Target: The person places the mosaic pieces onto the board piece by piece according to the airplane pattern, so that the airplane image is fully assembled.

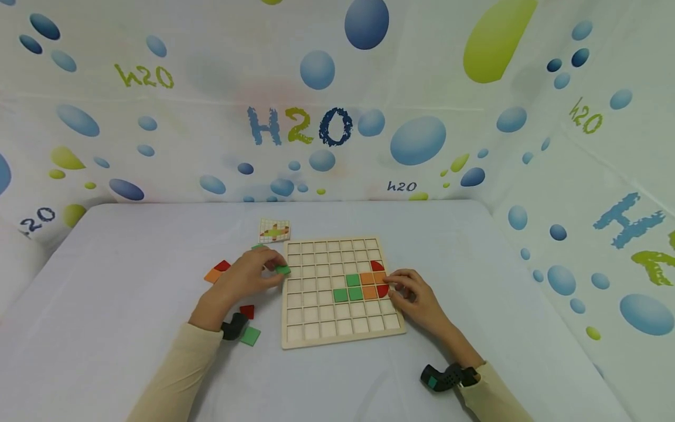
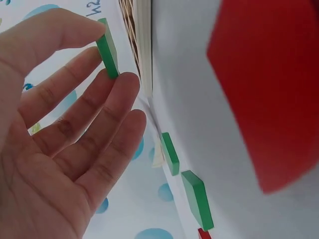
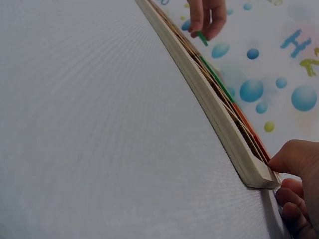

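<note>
My left hand (image 1: 252,271) pinches a green square tile (image 1: 283,269) between thumb and fingers, just over the left edge of a wooden grid board (image 1: 310,334). In the left wrist view the same green tile (image 2: 108,50) stands on edge between thumb and fingertips. My right hand (image 1: 416,296) holds the board's right edge, fingertips beside the orange and red pieces; in the right wrist view its thumb (image 3: 291,158) rests on the rim. Set in the board are green squares (image 1: 341,295), orange squares (image 1: 370,292) and two red rounded pieces (image 1: 377,266).
A small pattern card (image 1: 274,231) lies behind the board's far left corner. Left of the board are loose tiles: an orange one (image 1: 213,275), a red one (image 1: 246,312) and a green one (image 1: 250,336). A printed cloth (image 1: 211,146) hangs behind the table.
</note>
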`<state>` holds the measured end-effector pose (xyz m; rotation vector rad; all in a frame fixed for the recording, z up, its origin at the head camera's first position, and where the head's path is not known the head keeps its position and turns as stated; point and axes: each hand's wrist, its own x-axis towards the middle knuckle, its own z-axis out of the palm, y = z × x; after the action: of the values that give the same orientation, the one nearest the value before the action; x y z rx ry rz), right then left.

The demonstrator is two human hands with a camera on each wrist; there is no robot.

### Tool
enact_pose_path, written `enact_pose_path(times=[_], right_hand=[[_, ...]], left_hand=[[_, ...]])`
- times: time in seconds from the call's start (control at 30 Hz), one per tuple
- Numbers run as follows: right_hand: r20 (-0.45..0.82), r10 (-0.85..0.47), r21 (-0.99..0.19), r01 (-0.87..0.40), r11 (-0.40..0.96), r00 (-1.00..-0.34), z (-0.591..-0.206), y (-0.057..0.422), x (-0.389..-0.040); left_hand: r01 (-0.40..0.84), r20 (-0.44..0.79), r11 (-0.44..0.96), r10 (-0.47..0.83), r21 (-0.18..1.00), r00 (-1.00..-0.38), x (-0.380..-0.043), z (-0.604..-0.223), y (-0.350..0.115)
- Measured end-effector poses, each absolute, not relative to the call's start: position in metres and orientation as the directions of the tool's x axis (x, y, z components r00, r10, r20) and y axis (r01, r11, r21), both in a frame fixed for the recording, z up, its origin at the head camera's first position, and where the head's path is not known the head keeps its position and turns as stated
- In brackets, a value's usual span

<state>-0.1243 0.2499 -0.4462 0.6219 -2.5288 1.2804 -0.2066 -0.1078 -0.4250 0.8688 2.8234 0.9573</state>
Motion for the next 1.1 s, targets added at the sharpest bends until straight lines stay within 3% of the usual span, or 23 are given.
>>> enact_pose_path(times=[1.1], right_hand=[[0.397,-0.271,-0.717,-0.48,0.505,-0.877,-0.448,0.255,-0.125]], left_hand=[[0.603,0.118,0.545,0.677,0.582,-0.726,-0.203,-0.417,-0.063]])
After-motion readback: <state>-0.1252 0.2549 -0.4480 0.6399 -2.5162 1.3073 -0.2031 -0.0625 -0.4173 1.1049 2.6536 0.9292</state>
